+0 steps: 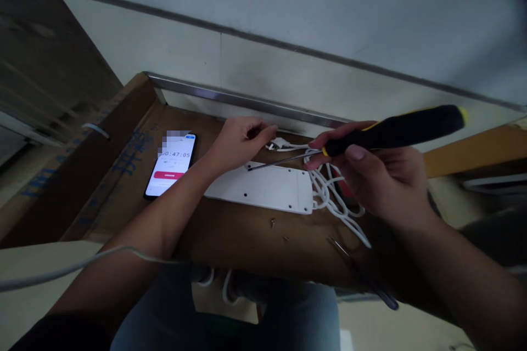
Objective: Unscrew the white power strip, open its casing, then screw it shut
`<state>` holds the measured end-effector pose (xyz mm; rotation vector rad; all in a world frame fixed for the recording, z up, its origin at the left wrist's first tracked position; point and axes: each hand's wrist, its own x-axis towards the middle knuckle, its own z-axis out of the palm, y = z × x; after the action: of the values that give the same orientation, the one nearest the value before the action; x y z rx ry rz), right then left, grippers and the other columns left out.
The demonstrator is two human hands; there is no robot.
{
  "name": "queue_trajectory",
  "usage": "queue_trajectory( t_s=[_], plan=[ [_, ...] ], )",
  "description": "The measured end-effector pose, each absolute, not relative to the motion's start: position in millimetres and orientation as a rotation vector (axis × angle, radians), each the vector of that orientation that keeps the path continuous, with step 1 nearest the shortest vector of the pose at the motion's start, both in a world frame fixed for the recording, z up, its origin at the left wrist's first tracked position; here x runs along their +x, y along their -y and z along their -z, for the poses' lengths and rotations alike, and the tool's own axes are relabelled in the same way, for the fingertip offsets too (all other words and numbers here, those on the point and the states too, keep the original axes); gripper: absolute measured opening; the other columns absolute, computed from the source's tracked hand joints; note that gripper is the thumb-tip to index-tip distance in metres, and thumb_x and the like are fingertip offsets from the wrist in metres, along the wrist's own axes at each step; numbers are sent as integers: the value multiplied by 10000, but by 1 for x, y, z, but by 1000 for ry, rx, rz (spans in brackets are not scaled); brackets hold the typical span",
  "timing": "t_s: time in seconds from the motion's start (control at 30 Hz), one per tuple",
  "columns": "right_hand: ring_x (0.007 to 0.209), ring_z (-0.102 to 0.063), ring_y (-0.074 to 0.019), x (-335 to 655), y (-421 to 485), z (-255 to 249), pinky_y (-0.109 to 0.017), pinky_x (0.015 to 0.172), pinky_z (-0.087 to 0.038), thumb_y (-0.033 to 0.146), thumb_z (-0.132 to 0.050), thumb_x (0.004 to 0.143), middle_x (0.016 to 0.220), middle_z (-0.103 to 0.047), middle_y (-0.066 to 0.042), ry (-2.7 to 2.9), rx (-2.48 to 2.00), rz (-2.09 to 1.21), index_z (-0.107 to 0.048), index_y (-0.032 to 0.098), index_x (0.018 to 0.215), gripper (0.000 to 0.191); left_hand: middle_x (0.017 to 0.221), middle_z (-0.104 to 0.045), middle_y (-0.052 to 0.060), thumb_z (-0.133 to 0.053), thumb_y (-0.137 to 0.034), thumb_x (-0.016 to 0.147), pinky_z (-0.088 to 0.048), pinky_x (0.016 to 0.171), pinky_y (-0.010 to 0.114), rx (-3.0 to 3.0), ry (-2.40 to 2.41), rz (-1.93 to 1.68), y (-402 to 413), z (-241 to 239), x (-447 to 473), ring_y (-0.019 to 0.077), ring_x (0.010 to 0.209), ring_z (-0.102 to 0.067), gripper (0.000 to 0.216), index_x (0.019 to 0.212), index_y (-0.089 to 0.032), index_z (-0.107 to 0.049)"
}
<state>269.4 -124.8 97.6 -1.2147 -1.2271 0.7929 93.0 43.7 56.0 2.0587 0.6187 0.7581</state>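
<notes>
A white power strip [275, 186] lies face down, dark screw holes dotting its back. My right hand [382, 178] grips a screwdriver [403, 127] by its black and yellow handle. The thin shaft slants down to the left, its tip at a hole near the strip's far edge. Over the strip's left part is my left hand [241, 145], fingers curled in and thumb pointing right; whatever it may hold is hidden. A white plug [279, 143] lies close to that thumb. The strip's white cord [329, 192] is looped at the right, partly behind my right hand.
Loose screws [272, 223] lie on the brown cardboard [230, 236] in front of the strip. A phone [171, 167] with a running timer is at the left. Tweezers or a similar slim tool [373, 282] sit at the front right edge. A pale wall [255, 60] stands behind.
</notes>
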Motion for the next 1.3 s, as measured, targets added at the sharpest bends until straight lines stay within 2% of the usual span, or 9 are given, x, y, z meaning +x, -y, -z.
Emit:
queue_trajectory(
  t_s=[0.2,0.4,0.6,0.77,0.93,1.03,1.1,1.17,1.3],
  plan=[
    [846,-769,-196,270,125,-98,-352,835,-638,277,-648,954,1088,-709,-66,1216,-1195,-803,-718,250,1115,177,628,-562,-14,-551,-391,955,-313,605,264,2127,-653,-658,-50,-57,92,99,615,-438,360,805,-125,-743],
    [845,-766,-188,269,124,-98,-364,863,-653,283,-661,946,1072,-714,-63,1230,-1172,-797,-719,250,1133,199,696,-662,10,-548,-373,945,-322,620,270,2221,-732,-527,-56,-51,93,120,648,-510,351,923,-120,-790],
    [839,-772,-201,269,126,-97,-346,818,-656,266,-664,937,1078,-709,-69,1207,-1176,-784,-725,242,1126,199,688,-673,13,-552,-375,953,-340,627,275,2228,-743,-496,-55,-50,92,126,646,-530,340,908,-130,-784],
    [872,-771,-177,270,123,-98,-343,876,-655,254,-628,968,1098,-712,-54,1308,-1173,-790,-709,265,1163,212,678,-662,10,-536,-372,964,-347,624,280,2247,-695,-484,-53,-50,92,132,632,-533,332,907,-140,-766],
    [870,-760,-105,259,120,-112,-216,831,-641,250,-646,968,1076,-737,-18,1457,-1274,-613,-720,265,1127,176,710,-682,16,-523,-362,974,-369,642,268,2197,-658,-420,-50,-50,92,128,650,-548,331,832,-147,-732],
    [907,-733,-50,247,114,-126,-113,823,-594,277,-686,952,1057,-751,16,1554,-1382,-544,-741,258,1043,109,677,-647,0,-508,-346,976,-355,629,261,2199,-626,-395,-50,-49,91,121,637,-525,328,805,-152,-710],
    [889,-716,-47,238,104,-136,-113,803,-577,316,-707,940,1021,-755,25,1621,-1423,-493,-748,246,1033,124,660,-631,-2,-492,-349,979,-344,617,263,2188,-602,-403,-50,-49,90,122,635,-521,348,767,-152,-686],
    [780,-682,-71,230,90,-143,-157,671,-549,403,-735,910,896,-743,11,1625,-1485,-405,-743,196,957,213,652,-631,7,-482,-349,977,-355,621,268,2160,-591,-429,-52,-49,89,131,642,-535,371,715,-151,-656],
    [565,-454,-47,220,56,-142,-194,488,-318,528,-805,806,583,-548,27,1646,-1601,-131,-584,155,673,454,640,-635,19,-489,-360,990,-395,611,271,1998,-620,-492,-56,-51,89,137,620,-563,384,693,-154,-620]
  ],
)
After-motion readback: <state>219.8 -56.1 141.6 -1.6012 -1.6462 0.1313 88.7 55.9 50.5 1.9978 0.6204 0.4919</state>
